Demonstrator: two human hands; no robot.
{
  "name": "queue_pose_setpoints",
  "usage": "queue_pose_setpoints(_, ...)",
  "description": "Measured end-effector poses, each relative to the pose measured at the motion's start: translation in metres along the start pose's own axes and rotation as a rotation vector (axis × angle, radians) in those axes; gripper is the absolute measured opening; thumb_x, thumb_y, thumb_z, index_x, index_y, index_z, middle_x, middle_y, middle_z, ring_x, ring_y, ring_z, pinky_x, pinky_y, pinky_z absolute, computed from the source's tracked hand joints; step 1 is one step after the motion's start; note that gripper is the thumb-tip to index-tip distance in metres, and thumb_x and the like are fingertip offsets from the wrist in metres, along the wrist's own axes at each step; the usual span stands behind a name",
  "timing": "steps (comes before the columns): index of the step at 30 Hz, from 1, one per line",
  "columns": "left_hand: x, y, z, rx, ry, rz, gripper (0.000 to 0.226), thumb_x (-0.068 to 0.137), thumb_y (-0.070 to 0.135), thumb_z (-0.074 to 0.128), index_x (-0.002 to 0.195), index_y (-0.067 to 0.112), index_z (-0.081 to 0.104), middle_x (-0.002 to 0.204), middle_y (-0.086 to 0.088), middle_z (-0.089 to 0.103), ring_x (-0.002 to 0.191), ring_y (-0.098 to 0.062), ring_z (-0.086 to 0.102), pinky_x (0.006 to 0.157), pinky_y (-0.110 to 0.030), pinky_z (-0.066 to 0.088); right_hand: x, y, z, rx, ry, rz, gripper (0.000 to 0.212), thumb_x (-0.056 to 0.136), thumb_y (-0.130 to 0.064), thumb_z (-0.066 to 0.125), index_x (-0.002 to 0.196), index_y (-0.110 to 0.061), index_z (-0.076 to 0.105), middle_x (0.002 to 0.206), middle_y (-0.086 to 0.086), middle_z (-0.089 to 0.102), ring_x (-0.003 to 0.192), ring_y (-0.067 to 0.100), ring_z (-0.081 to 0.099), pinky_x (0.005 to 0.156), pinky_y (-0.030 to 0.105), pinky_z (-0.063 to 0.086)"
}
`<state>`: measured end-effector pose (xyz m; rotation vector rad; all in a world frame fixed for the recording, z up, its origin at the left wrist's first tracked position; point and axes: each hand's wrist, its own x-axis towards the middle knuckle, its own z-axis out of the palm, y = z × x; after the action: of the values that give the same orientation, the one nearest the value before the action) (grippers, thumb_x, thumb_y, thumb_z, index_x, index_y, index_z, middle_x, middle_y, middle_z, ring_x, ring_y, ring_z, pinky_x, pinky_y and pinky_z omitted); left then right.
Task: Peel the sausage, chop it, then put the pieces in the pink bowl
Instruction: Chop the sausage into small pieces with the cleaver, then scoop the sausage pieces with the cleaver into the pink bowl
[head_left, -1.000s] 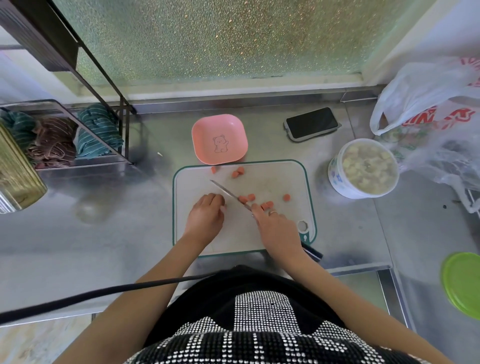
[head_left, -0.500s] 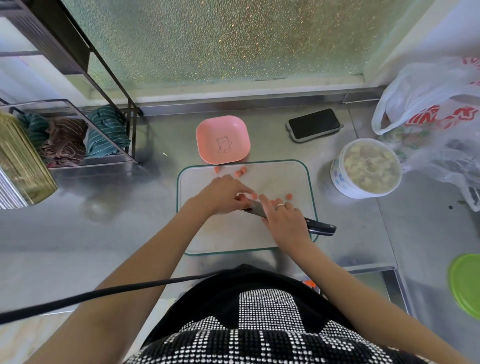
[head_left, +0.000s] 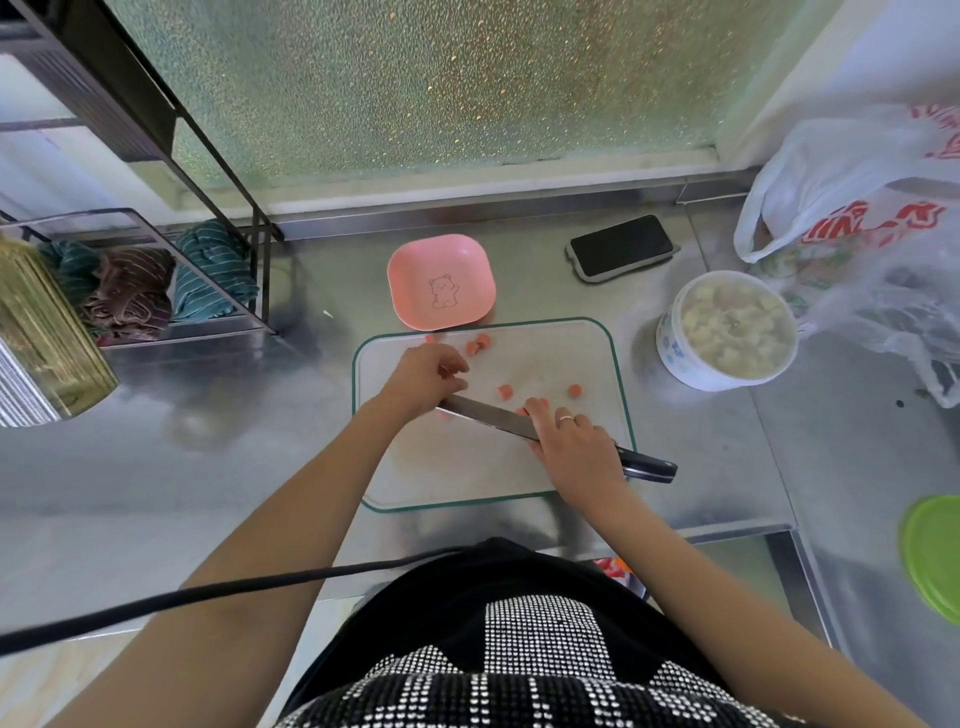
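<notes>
The pink bowl (head_left: 441, 280) stands empty just beyond the far edge of the white cutting board (head_left: 467, 467). Several sausage pieces (head_left: 505, 391) lie scattered on the board's far half, two of them (head_left: 478, 344) near the bowl. My right hand (head_left: 576, 447) grips the knife (head_left: 488, 413) where blade meets black handle; the blade lies low across the board and points left. My left hand (head_left: 428, 376) hovers over the board's far left, fingers pinched shut on a small sausage piece that is mostly hidden.
On the steel counter are a black phone (head_left: 621, 247), a white tub of pale food chunks (head_left: 727, 332), plastic bags (head_left: 857, 234) and a green lid (head_left: 935, 556) to the right. A wire rack with cloths (head_left: 130, 280) stands at the left. A black cable (head_left: 208, 597) crosses my left arm.
The knife has turned from pointing at the bowl to lying flat and pointing left. My left hand reached to the pieces by the blade, then drew back up and left with its fingers closed.
</notes>
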<state>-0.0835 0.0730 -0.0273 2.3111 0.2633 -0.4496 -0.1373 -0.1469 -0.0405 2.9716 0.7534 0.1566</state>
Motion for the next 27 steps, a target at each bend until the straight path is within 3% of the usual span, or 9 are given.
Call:
queue_pose_setpoints(2,0.002,-0.006,-0.004,-0.276,0.215,-0.164,0.015,0.08,0.014,0.07,0.095,0.011,0.071,0.089,0.0,0.068,0.081,-0.011,0.058,0.072,-0.015,0.042,-0.007,0.005,0.001,0.021,-0.025,0.013,0.049,0.076,-0.036,0.074,0.116,-0.015,0.054,0.06,0.006,0.056,0.046,0.024,0.055,0.037,0.029,0.043)
queue_pose_setpoints(4,0.005,-0.016,-0.01,-0.388,0.401,-0.262,0.014,0.08,0.019,0.071,0.093,0.013,0.07,0.084,0.002,0.067,0.077,-0.014,0.059,0.066,-0.018,0.042,-0.014,0.013,0.001,0.033,-0.037,0.024,0.054,0.074,-0.035,0.074,0.12,-0.016,0.052,0.059,0.005,0.056,0.045,0.025,0.054,0.037,0.028,0.04)
queue_pose_setpoints(7,0.008,-0.027,-0.009,-0.455,0.397,-0.323,0.01,0.08,0.015,0.07,0.09,0.014,0.068,0.077,0.001,0.064,0.073,-0.018,0.057,0.059,-0.021,0.043,-0.026,0.025,-0.002,0.115,-0.084,0.107,0.056,0.075,-0.034,0.076,0.116,-0.015,0.041,0.061,0.007,0.058,0.046,0.027,0.057,0.036,0.028,0.04)
queue_pose_setpoints(11,0.003,-0.03,0.004,-0.602,0.452,-0.41,0.008,0.082,0.012,0.065,0.087,0.018,0.064,0.079,0.001,0.063,0.073,-0.018,0.056,0.058,-0.018,0.043,-0.028,0.026,-0.01,0.53,-0.189,0.504,0.03,0.097,-0.032,0.045,0.122,-0.015,0.041,0.08,0.013,0.065,0.068,0.037,0.061,0.056,0.036,0.039)
queue_pose_setpoints(15,-0.004,-0.025,0.021,-0.562,0.41,-0.338,0.012,0.084,0.011,0.063,0.094,0.016,0.066,0.09,0.001,0.064,0.081,-0.013,0.059,0.077,-0.021,0.049,-0.026,0.029,-0.01,0.928,-0.116,0.77,0.012,0.099,-0.026,0.039,0.101,-0.014,0.044,0.074,0.009,0.056,0.066,0.033,0.05,0.06,0.038,0.035)
queue_pose_setpoints(17,-0.01,-0.018,0.029,-0.511,0.425,-0.264,0.012,0.083,0.006,0.063,0.093,0.011,0.066,0.089,-0.001,0.063,0.076,-0.01,0.056,0.069,-0.01,0.046,-0.024,0.032,-0.003,1.0,-0.09,0.876,0.017,0.098,-0.027,0.038,0.084,-0.018,0.04,0.071,0.009,0.052,0.068,0.035,0.052,0.062,0.041,0.04)
queue_pose_setpoints(19,-0.016,-0.013,0.04,-0.421,0.445,-0.171,0.011,0.083,0.003,0.062,0.093,0.008,0.065,0.093,-0.004,0.06,0.074,-0.011,0.054,0.066,-0.013,0.044,-0.021,0.033,0.001,1.035,-0.051,0.963,0.022,0.097,-0.028,0.038,0.078,-0.018,0.037,0.071,0.009,0.051,0.067,0.032,0.051,0.063,0.04,0.041)
queue_pose_setpoints(24,-0.033,-0.024,0.058,-0.21,0.405,0.075,0.01,0.086,-0.001,0.058,0.094,0.002,0.063,0.095,-0.008,0.057,0.082,-0.021,0.053,0.071,-0.007,0.034,-0.018,0.038,0.004,1.033,-0.037,0.985,0.026,0.099,-0.024,0.038,0.074,-0.016,0.035,0.068,0.004,0.046,0.064,0.02,0.045,0.059,0.032,0.036)
queue_pose_setpoints(27,-0.038,-0.033,0.06,-0.065,0.377,0.147,0.012,0.088,-0.001,0.054,0.095,0.0,0.064,0.098,-0.015,0.063,0.091,-0.031,0.056,0.081,-0.022,0.039,-0.017,0.038,0.005,0.992,-0.075,0.96,0.031,0.099,-0.024,0.039,0.068,-0.023,0.032,0.065,0.001,0.044,0.061,0.016,0.043,0.058,0.032,0.035)
